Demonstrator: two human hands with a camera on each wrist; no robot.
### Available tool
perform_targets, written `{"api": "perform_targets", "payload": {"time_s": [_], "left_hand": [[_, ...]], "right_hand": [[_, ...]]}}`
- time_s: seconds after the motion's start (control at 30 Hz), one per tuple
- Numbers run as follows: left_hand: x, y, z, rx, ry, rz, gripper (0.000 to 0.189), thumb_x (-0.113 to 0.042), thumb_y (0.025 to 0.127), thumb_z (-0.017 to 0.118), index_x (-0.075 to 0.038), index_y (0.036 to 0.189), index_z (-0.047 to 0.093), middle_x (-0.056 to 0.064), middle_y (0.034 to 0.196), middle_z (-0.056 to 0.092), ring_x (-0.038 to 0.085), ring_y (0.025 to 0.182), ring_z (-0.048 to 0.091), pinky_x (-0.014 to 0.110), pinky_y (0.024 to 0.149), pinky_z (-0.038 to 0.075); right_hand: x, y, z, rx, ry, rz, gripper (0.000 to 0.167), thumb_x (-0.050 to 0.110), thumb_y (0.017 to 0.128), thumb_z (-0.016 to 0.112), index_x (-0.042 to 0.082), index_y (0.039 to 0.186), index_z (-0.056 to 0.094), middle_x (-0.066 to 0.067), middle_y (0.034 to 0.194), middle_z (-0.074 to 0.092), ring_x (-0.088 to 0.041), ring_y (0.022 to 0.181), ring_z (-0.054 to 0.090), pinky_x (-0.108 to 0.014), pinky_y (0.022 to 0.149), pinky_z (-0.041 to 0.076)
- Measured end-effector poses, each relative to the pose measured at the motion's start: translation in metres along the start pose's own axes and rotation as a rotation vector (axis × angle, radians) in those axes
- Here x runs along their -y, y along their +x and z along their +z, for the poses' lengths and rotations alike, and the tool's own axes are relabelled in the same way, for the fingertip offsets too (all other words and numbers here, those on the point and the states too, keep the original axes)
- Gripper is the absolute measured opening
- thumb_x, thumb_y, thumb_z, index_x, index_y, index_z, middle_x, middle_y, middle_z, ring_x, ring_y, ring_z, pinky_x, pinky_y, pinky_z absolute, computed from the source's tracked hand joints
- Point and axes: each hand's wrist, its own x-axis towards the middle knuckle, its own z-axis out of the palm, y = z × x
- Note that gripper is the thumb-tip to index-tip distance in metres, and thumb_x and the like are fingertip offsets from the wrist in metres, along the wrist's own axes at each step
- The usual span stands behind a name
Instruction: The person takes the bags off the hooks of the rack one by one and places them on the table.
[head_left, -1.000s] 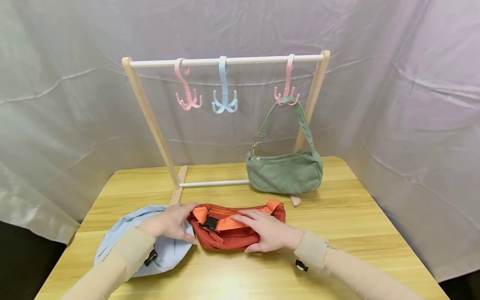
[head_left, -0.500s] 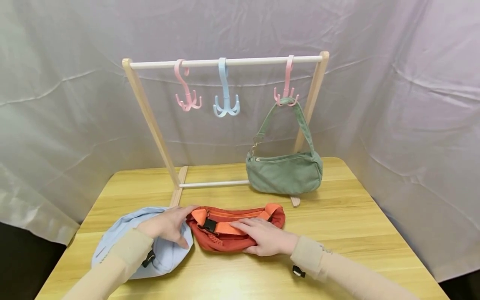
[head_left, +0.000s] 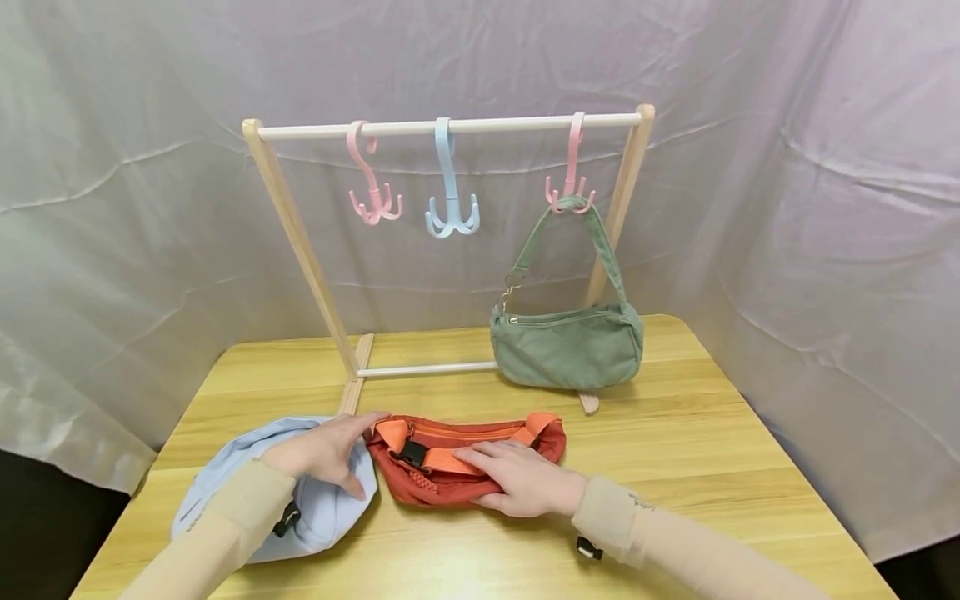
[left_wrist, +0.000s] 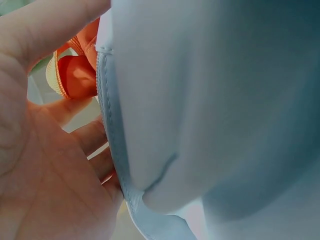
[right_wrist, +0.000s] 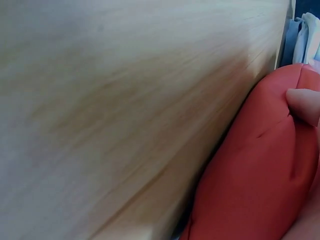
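A red waist bag [head_left: 465, 493] with an orange strap [head_left: 442, 460] and black buckle [head_left: 413, 454] lies at the table's front middle. My right hand [head_left: 528, 482] holds it across its right half, fingers over the strap and thumb denting the red fabric [right_wrist: 250, 165] in the right wrist view. To the left lies a light blue bag [head_left: 337, 525] with a black buckle [head_left: 287, 518]. My left hand [head_left: 318, 454] rests over it, thumb and fingers spread, fingertips right at the red bag's left end. In the left wrist view the fingers pass partly behind the pale blue fabric [left_wrist: 165, 100].
Behind stands a wooden rack with a white top rail [head_left: 510, 125]. It carries a pink hook [head_left: 375, 204], a blue hook [head_left: 452, 218] and another pink hook [head_left: 572, 196], from which a green shoulder bag [head_left: 566, 350] hangs. Grey curtains enclose the wooden table [head_left: 712, 467].
Both hands have shifted slightly left, and the red and blue bags have slid a little left with them. The blue hook has turned slightly. The green bag still hangs.
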Motion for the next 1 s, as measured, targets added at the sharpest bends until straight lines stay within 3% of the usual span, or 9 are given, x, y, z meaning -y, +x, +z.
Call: {"api": "perform_targets", "payload": {"time_s": [0.4, 0.77, 1.0], "left_hand": [[0.004, -0.006, 0.0, 0.019, -0.004, -0.041, 0.118, -0.026, 0.061, 0.098, -0.011, 0.156, 0.03, 0.023, 0.148, 0.05, 0.047, 0.137, 0.046, 0.064, 0.109, 0.039], [0.001, -0.004, -0.008, 0.016, -0.027, 0.012, 0.116, -0.036, 0.067, 0.094, -0.01, 0.158, 0.027, 0.027, 0.153, 0.043, 0.049, 0.14, 0.041, 0.065, 0.112, 0.036], [0.0, 0.004, -0.014, -0.021, 0.006, 0.099, 0.106, -0.038, 0.072, 0.091, -0.007, 0.156, 0.033, 0.024, 0.156, 0.042, 0.048, 0.141, 0.04, 0.065, 0.111, 0.037]], "right_hand": [[0.006, 0.01, 0.004, 0.058, -0.011, 0.02, 0.059, 0.039, 0.103, 0.052, 0.029, 0.158, 0.033, -0.011, 0.157, 0.045, -0.025, 0.146, 0.044, -0.052, 0.116, 0.038], [0.002, 0.01, -0.001, 0.053, -0.044, -0.043, 0.052, 0.032, 0.103, 0.052, 0.029, 0.155, 0.041, -0.009, 0.153, 0.049, -0.027, 0.143, 0.047, -0.051, 0.115, 0.04], [-0.002, 0.012, -0.003, 0.051, -0.084, -0.066, 0.051, 0.03, 0.104, 0.053, 0.031, 0.154, 0.042, -0.01, 0.153, 0.05, -0.028, 0.141, 0.049, -0.051, 0.113, 0.042]]}}
